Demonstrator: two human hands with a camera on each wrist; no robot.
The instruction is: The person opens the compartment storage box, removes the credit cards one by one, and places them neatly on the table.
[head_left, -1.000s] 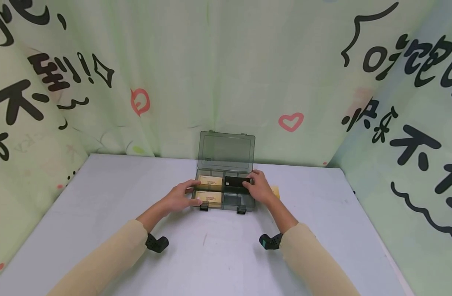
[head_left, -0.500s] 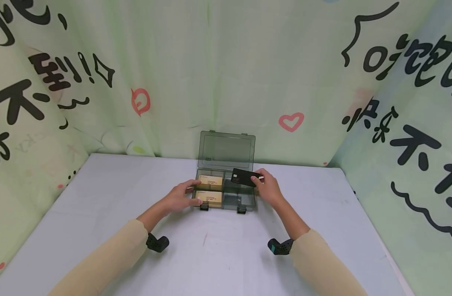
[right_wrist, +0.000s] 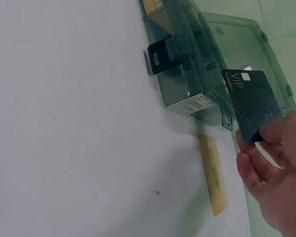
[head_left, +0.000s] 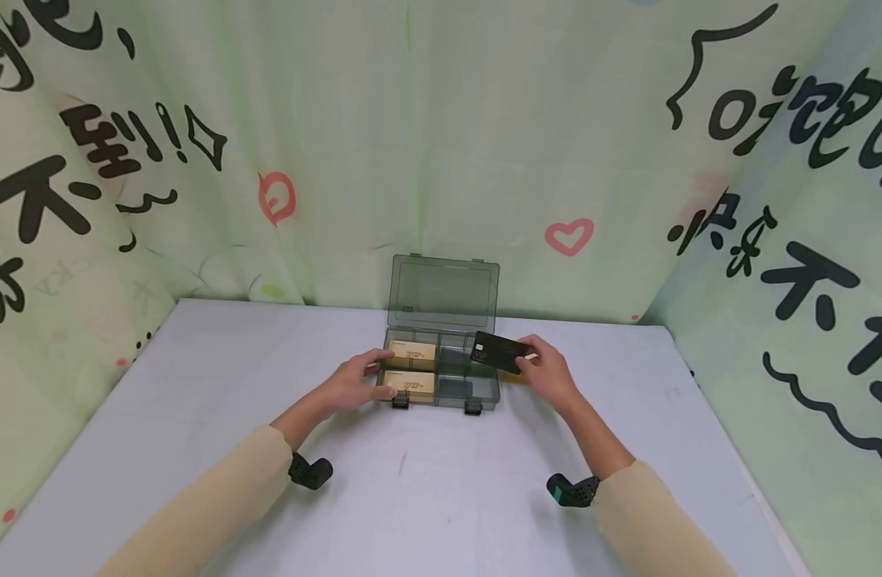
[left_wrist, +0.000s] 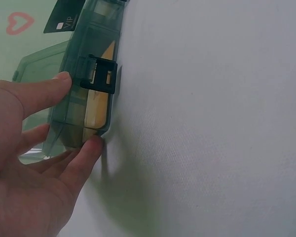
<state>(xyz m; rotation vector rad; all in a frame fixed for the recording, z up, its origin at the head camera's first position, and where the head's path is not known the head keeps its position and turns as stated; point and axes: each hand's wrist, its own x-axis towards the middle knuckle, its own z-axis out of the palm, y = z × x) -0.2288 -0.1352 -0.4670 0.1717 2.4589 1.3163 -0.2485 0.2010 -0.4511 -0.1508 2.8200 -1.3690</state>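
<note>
A translucent grey-green plastic box [head_left: 467, 389] with compartments stands with its lid [head_left: 444, 292] raised at the back. My left hand [head_left: 350, 383] grips the box's left end, thumb at the front latch side and fingers round the corner in the left wrist view. Inside the left compartments lie two cream-tan printed packs [head_left: 412, 353]. My right hand [head_left: 549, 373] pinches a black card [right_wrist: 251, 103] by its right end, between thumb and fingers. The card, marked VIP with a chip, is tilted above the box's right edge. The right compartments beneath show no pack.
A flat yellow strip-like piece [right_wrist: 213, 177] lies on the white table [head_left: 412, 497] just right of the box. Printed pale green curtains [head_left: 340, 160] hang behind and on both sides. Two dark latches, one of them the right latch [head_left: 473, 407], sit on the box's front.
My right hand has lifted the black card out of the back right compartment and carried it to the right, tilting it. My left hand stays on the box.
</note>
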